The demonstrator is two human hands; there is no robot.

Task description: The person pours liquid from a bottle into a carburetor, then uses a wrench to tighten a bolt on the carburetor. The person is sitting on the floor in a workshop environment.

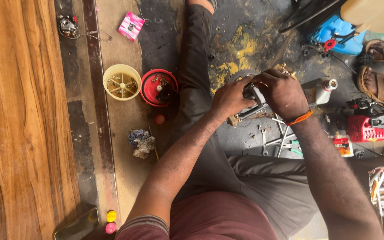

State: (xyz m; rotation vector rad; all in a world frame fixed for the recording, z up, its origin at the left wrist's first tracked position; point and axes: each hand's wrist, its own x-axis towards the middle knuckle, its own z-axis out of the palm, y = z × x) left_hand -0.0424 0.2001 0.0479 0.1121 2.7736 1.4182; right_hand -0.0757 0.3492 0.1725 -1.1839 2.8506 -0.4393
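Both hands clamp a grey metal part over the floor: left hand curled tight on its near end, right hand wrapped over the top, steadying it. Spanners lie just below the fingers, within reach; parts sit sorted in the yellow tub and red lid, well left.

Stained concrete floor bears yellow bowl, red lid, rag, spanners.

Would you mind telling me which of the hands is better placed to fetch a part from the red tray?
Probably the left hand: the red tray sits on its side, while the right hand is farther away, gripping the metal part.
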